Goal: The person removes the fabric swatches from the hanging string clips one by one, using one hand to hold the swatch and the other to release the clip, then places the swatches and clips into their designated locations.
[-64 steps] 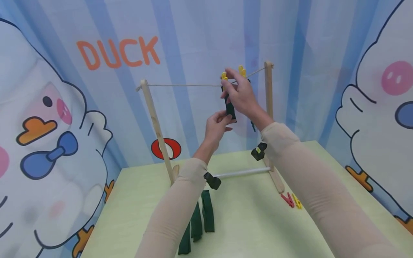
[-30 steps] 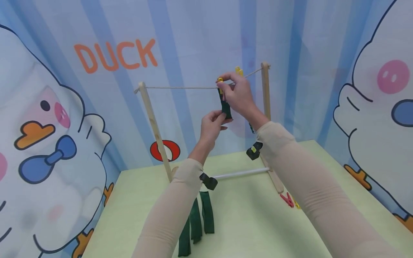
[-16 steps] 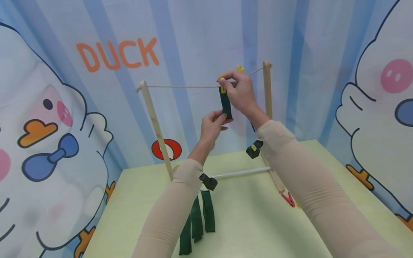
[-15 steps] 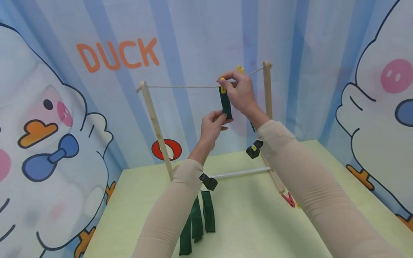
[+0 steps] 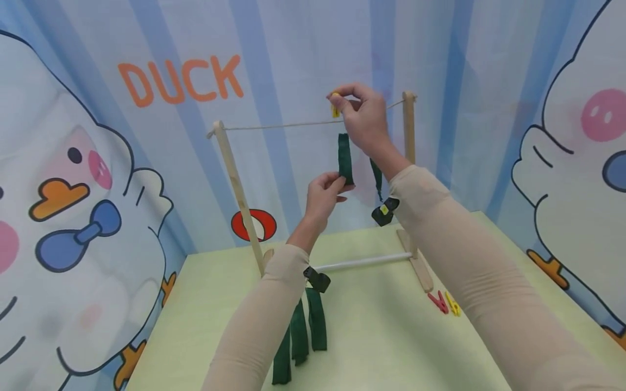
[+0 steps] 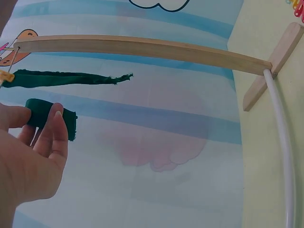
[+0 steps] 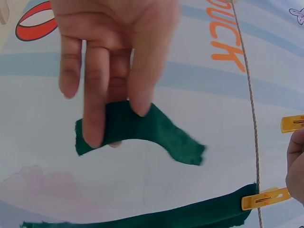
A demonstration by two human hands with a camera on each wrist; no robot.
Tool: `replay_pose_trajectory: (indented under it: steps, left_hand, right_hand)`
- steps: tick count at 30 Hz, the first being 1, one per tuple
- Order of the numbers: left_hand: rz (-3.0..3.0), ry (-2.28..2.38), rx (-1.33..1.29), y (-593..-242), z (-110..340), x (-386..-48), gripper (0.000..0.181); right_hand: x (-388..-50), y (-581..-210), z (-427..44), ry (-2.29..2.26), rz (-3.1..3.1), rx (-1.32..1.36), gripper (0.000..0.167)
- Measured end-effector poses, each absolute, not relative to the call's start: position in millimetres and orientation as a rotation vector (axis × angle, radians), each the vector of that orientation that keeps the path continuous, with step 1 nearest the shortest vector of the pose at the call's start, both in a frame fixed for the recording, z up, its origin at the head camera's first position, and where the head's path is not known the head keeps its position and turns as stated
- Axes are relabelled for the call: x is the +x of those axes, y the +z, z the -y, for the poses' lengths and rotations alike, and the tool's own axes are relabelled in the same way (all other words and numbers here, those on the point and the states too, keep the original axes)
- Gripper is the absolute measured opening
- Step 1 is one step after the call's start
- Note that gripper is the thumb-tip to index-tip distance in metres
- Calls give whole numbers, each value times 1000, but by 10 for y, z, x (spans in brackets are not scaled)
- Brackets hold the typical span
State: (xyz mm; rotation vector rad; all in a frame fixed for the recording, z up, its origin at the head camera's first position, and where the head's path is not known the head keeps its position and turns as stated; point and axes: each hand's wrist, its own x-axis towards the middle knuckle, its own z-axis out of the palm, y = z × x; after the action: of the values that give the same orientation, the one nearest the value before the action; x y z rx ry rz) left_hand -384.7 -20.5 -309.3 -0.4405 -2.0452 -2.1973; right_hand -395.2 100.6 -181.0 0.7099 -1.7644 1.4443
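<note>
The left sleeve (image 5: 256, 320) runs in cut off by the lower edge, covering part of three dark green fabric strips (image 5: 318, 320) on the pale yellow table (image 5: 381, 331) and the left post's foot. The right sleeve (image 5: 464, 260) is cut off too; beside it lie a red clothespin (image 5: 438, 303) and a yellow clothespin (image 5: 453, 304).

Farther up, the left hand (image 5: 323, 200) pinches the lower end of another green strip (image 5: 345, 157), upright, its top just below the rope (image 5: 283, 126). The right hand (image 5: 367, 115) has finger and thumb closed on a second yellow clothespin (image 5: 335, 112), just above the rope; whether its jaws are spread is hard to make out.

Behind the right wrist hangs a pinned strip (image 5: 376, 176); its clip (image 7: 266, 198) shows only from the wrists. Two wooden posts (image 5: 408, 130) and a white rod (image 5: 367, 262) stand before a blue-striped duck curtain (image 5: 298, 65).
</note>
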Motion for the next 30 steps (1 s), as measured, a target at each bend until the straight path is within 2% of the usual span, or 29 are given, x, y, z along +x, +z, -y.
replay_pose_trajectory:
  steps: [11, 30]
  left_hand:
    - [2012, -2198, -463, -3164, 236, -3822, 24]
    - [2010, -2226, -435, -3367, 385, -3801, 20]
  right_hand:
    - [-3520, -1687, -1029, 1429, 1702, 738, 14]
    - [-3511, -1936, -1164, 1446, 1725, 740, 15]
